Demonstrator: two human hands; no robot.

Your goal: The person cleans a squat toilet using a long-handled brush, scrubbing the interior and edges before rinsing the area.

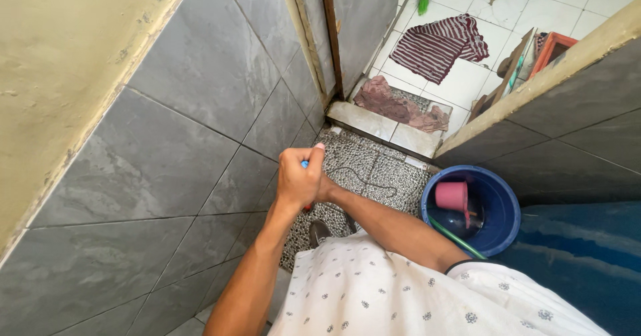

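**Q:** Hands to the left of the blue bucket (507,209): what state?

**A:** Left hand (299,179) closed in a tight fist around a slim blue-and-red handle (305,164), held above the pebbled floor. Blue tip showing above the fist, red end below it. Right hand (328,189) tucked behind the left and almost wholly hidden. Impossible to tell whether open or closed, or gripping anything at all.

**Q:** Handling of the blue-and-red handle?

**A:** Probably light, stiff plastic, and likely slippery when wet. Best held around the middle, as now, thumb pressed on top. Working end hidden, so kind of tool unclear.

**Q:** Packages, labels, signs?

**A:** No label or sign legible.
- **Inside the bucket:** pink dipper (451,194); green hose (461,239) over the near rim.
- **Beyond the bucket, past the doorway:** orange box (554,46) beside a leaning cardboard sheet (519,59), both rectangular.
- **Further left of the bucket:** striped red-and-white cloth (437,46) flat on white tiles; crumpled brown rag (394,106) at the threshold.
- **Between bucket and hands:** pebbled floor (394,159) with a thin dark cord (364,177) on it.
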